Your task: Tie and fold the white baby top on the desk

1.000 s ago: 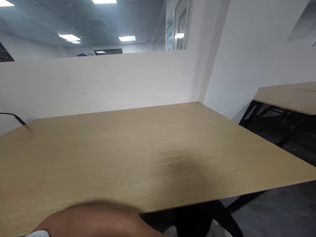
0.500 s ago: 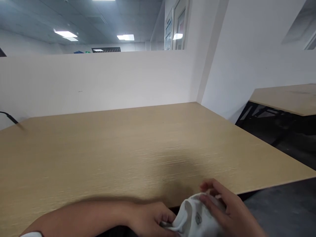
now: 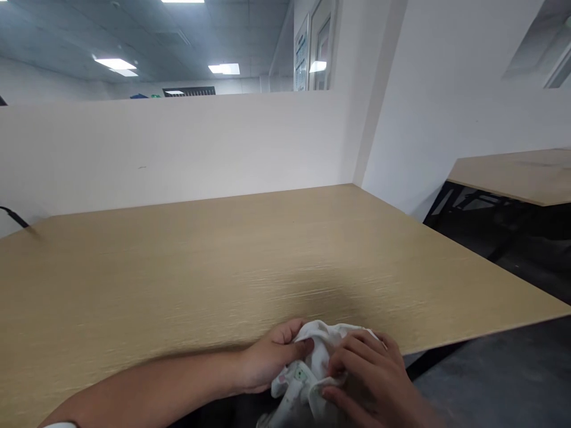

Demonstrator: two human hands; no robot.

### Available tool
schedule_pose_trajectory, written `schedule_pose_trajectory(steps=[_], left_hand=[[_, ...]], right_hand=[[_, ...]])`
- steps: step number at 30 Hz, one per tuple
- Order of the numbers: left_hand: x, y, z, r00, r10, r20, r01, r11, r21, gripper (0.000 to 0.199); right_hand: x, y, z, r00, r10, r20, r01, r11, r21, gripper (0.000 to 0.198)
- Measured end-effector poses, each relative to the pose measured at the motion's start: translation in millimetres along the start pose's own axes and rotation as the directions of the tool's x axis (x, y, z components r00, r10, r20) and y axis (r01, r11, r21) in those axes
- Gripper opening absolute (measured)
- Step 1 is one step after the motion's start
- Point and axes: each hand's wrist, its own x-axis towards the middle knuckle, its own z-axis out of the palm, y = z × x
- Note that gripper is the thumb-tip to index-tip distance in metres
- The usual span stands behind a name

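A crumpled white cloth (image 3: 319, 351) with small printed patterns, one greenish and one pink, is bunched between my hands at the near edge of the table. My left hand (image 3: 272, 359) grips its left side, the thumb pressed over the fabric. On the other side my right hand (image 3: 370, 368) has curled fingers pinching a fold of it. The cloth's lower part hangs toward the bottom of the view, and its full shape cannot be made out.
A wide light wood table (image 3: 200, 255) stretches ahead to a low white partition (image 3: 200, 148). A black cable (image 3: 15, 217) lies at the far left. Beyond the right edge stands another wooden table (image 3: 508, 175) on dark legs, over a grey floor (image 3: 491, 380).
Both hands have raised the cloth a little and shifted it left. My left thumb now lies over the fabric, and my right fingers have moved inward onto a fold.
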Motion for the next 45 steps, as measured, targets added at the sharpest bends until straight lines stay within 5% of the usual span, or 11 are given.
schedule_pose_trajectory(steps=[4, 7, 12, 16, 23, 26, 29, 32, 36, 41, 45], left_hand=[[-1.2, 7.9, -3.3, 0.989, 0.143, -0.026, -0.131, 0.954, 0.270, 0.037], [-3.8, 18.6, -4.6, 0.981, 0.178, 0.072, -0.188, 0.806, 0.561, 0.032], [-6.6, 24.7, -4.8, 0.975, 0.167, 0.150, -0.223, 0.659, 0.718, 0.036], [-4.7, 18.3, -7.9, 0.985, 0.140, 0.102, -0.171, 0.698, 0.695, 0.037], [-0.3, 13.3, -12.6, 0.995, 0.088, 0.040, -0.096, 0.853, 0.513, 0.040], [-1.1, 13.8, -10.5, 0.988, 0.154, 0.014, -0.138, 0.837, 0.529, 0.037], [-4.4, 17.5, -7.6, 0.925, 0.377, 0.035, -0.300, 0.675, 0.674, 0.027], [-10.7, 23.4, -5.2, 0.766, 0.617, 0.182, -0.490, 0.376, 0.786, 0.017], [-18.9, 23.8, -4.6, 0.622, 0.548, 0.560, -0.686, 0.034, 0.727, 0.018], [-16.9, 2.8, -10.8, 0.594, 0.329, 0.734, -0.730, -0.163, 0.664, 0.019], [-11.4, -3.6, -13.6, 0.678, 0.339, 0.652, -0.632, -0.185, 0.753, 0.018]], right_hand=[[0.0, 4.6, 0.8, 0.998, 0.023, -0.058, -0.025, 0.999, -0.044, 0.010], [5.1, 4.2, 2.4, 0.989, 0.034, -0.142, -0.045, 0.996, -0.081, 0.009], [14.3, -3.4, 3.4, 0.971, 0.037, -0.238, -0.057, 0.996, -0.074, 0.010], [15.3, -5.2, 5.4, 0.982, 0.040, -0.186, -0.036, 0.999, 0.027, 0.011], [5.5, 6.0, 0.7, 0.993, -0.017, 0.117, -0.014, 0.966, 0.258, 0.010], [0.6, 8.6, -7.5, 0.996, 0.013, 0.092, -0.042, 0.950, 0.310, 0.010], [-3.7, 9.8, -14.3, 0.979, 0.149, -0.140, -0.093, 0.934, 0.345, 0.009], [-6.5, 9.4, -16.7, 0.898, 0.311, -0.312, -0.174, 0.901, 0.398, 0.010], [-6.3, 3.0, -16.4, 0.899, 0.322, -0.296, -0.157, 0.870, 0.467, 0.011], [1.3, -15.6, -17.0, 0.961, 0.199, -0.192, -0.088, 0.879, 0.469, 0.010], [1.9, -17.7, -15.6, 0.966, 0.168, -0.198, -0.059, 0.884, 0.465, 0.009]])
